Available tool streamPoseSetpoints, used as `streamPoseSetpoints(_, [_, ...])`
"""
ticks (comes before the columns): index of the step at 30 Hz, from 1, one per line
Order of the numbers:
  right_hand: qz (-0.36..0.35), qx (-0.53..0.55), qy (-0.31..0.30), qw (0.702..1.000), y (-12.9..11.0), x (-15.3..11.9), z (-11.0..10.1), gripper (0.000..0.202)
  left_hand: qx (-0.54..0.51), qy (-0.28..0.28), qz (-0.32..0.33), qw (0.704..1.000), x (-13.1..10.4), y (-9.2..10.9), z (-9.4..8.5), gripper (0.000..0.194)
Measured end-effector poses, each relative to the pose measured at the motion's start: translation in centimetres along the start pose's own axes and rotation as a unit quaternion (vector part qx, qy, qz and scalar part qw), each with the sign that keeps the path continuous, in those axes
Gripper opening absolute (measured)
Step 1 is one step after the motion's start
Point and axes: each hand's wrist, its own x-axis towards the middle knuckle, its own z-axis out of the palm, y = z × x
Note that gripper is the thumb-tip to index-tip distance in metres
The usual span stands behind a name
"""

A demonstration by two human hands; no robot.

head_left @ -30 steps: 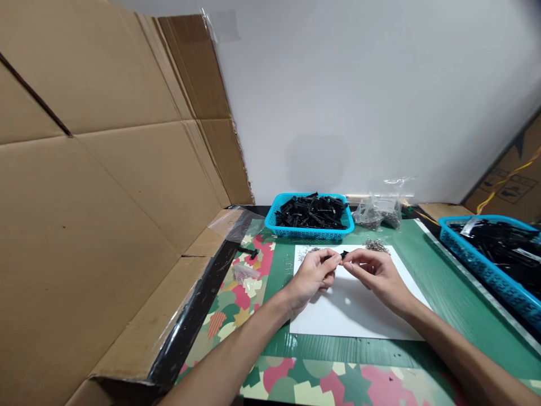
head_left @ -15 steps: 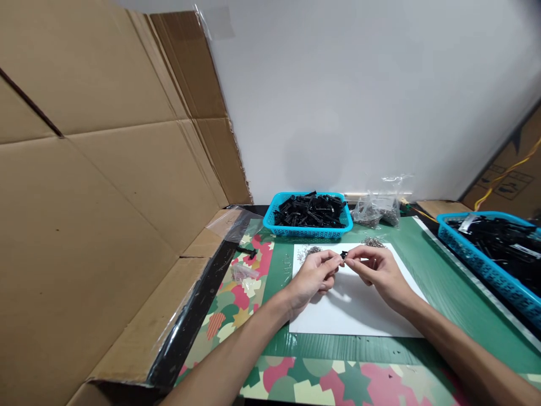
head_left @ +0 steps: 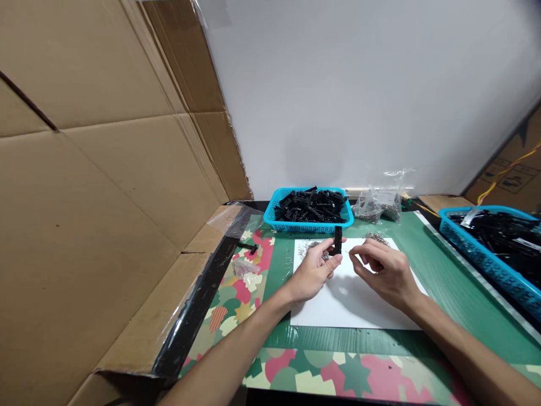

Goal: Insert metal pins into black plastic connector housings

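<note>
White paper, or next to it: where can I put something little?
On the white paper, between the left hand, right hand and the front edge. The green mat is also bare between the paper and the right-hand blue basket. It's crowded at the paper's far edge, with two heaps of silvery bits, and the left hand holds a black piece near one.

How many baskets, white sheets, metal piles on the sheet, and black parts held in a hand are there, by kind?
Blue baskets: 2
White sheet: 1
Metal piles: 2
Black part in the left hand: 1
Total: 6
</note>
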Motion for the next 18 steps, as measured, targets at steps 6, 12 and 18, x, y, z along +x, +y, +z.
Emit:
streamPoseSetpoints(6, [-0.045,-0.041,-0.023,0.998,0.27,-0.30,0.18,0.019,0.118,0.036,0.070,0.990,-0.16,0.33,0.27,0.047])
streamPoseSetpoints(12, [-0.058,-0.054,-0.058,0.995,0.59,-0.32,0.19,0.023,0.135,0.015,0.083,0.987,-0.12,0.88,0.40,0.042])
streamPoseSetpoints(18, [-0.062,-0.085,-0.077,0.991,0.86,-0.39,0.05,0.026,0.159,0.011,0.087,0.983,-0.16,0.79,0.22,0.044])
